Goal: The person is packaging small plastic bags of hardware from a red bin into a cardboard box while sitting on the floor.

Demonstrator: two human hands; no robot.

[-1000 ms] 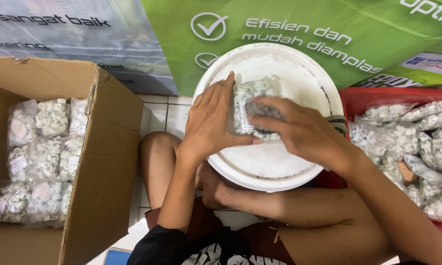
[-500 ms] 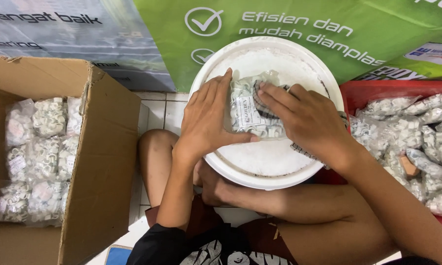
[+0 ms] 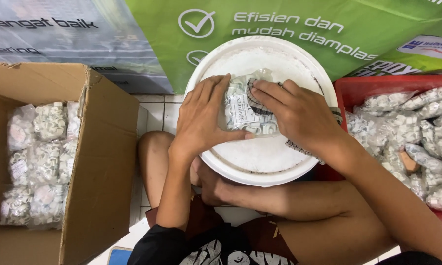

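While one clear packet of white clips (image 3: 248,110) lay flat on top of the single white bucket lid (image 3: 260,157), both hands pressed on it. The left hand (image 3: 201,120) was spread flat over its left edge, and the right hand (image 3: 297,113) was laid on its right side, fingers extended. One cardboard box (image 3: 103,162) to the left held roughly nine such packets; one red crate (image 3: 348,86) to the right held many more, too heaped to count.
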